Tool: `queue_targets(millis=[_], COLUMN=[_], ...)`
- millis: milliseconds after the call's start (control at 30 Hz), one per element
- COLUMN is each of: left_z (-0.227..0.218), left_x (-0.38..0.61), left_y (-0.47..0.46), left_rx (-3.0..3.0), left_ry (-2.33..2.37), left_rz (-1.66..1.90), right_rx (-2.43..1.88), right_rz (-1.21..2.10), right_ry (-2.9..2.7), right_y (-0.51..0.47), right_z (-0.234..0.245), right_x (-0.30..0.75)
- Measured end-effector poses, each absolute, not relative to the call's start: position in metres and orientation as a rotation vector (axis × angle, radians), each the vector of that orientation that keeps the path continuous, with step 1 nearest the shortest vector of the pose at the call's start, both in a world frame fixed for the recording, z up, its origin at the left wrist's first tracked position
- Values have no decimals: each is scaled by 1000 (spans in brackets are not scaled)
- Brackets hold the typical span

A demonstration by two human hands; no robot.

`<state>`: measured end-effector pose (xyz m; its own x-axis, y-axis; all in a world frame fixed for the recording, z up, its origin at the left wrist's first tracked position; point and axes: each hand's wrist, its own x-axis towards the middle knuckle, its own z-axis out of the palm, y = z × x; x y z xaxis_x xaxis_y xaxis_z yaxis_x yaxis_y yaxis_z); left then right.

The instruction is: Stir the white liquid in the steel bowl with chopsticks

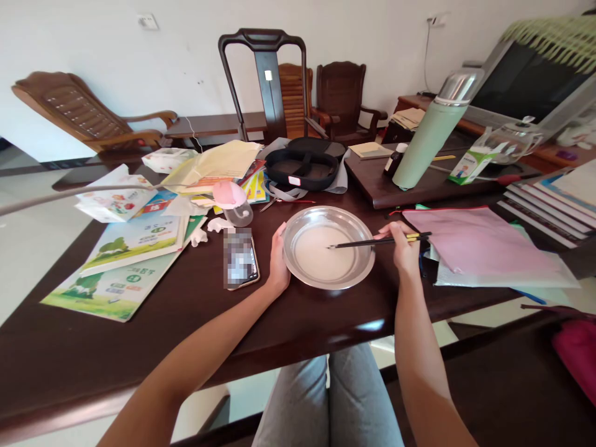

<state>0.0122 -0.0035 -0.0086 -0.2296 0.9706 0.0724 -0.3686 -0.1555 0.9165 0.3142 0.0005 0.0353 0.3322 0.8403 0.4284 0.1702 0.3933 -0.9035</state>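
Observation:
A round metal bowl sits on the dark table in front of me, with a whitish, paste-like or liquid content in its bottom. My left hand is cupped against the bowl's left side, gripping its rim. In my right hand is a pair of black chopsticks with yellow marks near the upper end. They lie nearly level over the bowl's right rim, and their tips touch or hover just over the whitish content. Left of my left hand, a phone with a blurred screen lies flat.
Books and crumpled tissues lie to the left. Behind the bowl are a black padded case and a pink-topped item. A green thermos stands on a raised board at the right, behind a pink pouch.

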Motion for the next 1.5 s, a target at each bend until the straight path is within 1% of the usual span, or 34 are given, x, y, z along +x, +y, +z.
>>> queue_targets(millis=[100,200,300,433,533,667,767,900,1000,1133,1233,1333,1400,1500], left_z=[-9,-9,-9,-10,-10,-10,-9,-9,-9,-9,-9,-9,-9,-8], left_x=[12,12,12,12,12,11,11,11,11,10,11,11,11,10], left_y=[-3,-2,-2,-1,-2,-2,-3,-3,-3,-2,-2,-2,-2,-2], left_rx=[896,895,884,904,899,876,877,888,906,897,891,878,876,884], left_ry=[1001,1011,1019,1021,1031,1028,1038,1031,1020,1027,1022,1019,1019,1025], left_rz=[1606,1607,1615,1617,1620,1628,1631,1638,1629,1619,1624,1632,1633,1628], right_rx=[-1080,-1082,-1087,-1116,-1078,-1067,-1101,-1154,-1116,-1092,-1109,-1125,-1112,-1083], right_rz=[639,773,712,583,661,785,698,576,630,742,691,626,650,763], right_ry=[-1144,-1339,-1448,-1209,-1152,-1394,-1466,-1244,-1173,-1356,-1407,-1253,-1184,-1298], right_y=[0,-4,-4,-1,-2,-6,-5,-1,-1,-6,-4,-2,-2,-5], right_z=[34,39,43,40,37,42,44,37,34,40,43,41,39,41], right_x=[315,308,304,311,315,307,304,312,316,311,309,312,313,310])
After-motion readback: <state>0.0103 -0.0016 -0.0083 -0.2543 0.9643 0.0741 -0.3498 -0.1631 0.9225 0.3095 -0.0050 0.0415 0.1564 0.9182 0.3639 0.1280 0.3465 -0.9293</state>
